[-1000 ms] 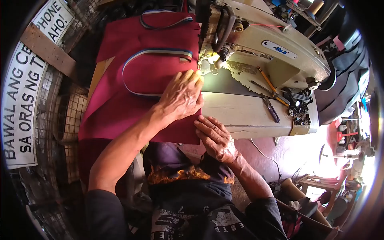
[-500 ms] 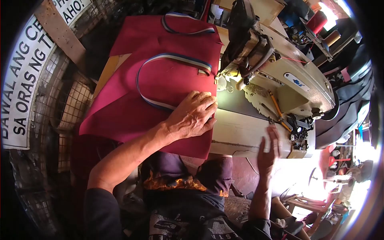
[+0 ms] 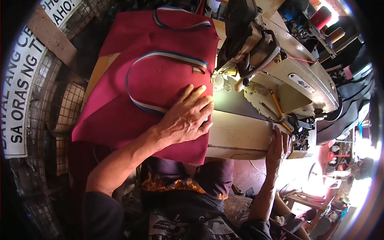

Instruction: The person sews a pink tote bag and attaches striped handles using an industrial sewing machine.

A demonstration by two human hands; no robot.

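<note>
Maroon fabric [image 3: 108,92] lies spread over the left part of the sewing table. A striped blue, white and dark strap [image 3: 129,86] forms a loop on it, and a second strap [image 3: 182,29] curves near its far edge. My left hand [image 3: 186,116] rests on the fabric close to its right edge, fingers spread and pressing down. The fabric's right edge reaches the needle area of the sewing machine [image 3: 292,60]. My right hand [image 3: 277,148] touches the table's front edge at the right with its fingers stretched out, just below an orange-handled tool [image 3: 276,102]. Nothing shows in it.
Small black tools and parts [image 3: 304,130] lie at the table's right end. Red thread [image 3: 321,18] and a brown spool [image 3: 336,35] stand behind the machine. At the left are wire mesh [image 3: 74,104] and a lettered sign [image 3: 22,96]. A wooden bench [image 3: 312,200] stands lower right.
My right hand has come down from a blurred, raised position onto the table's front edge. The left hand's fingers have spread on the fabric. The whole view has shifted slightly.
</note>
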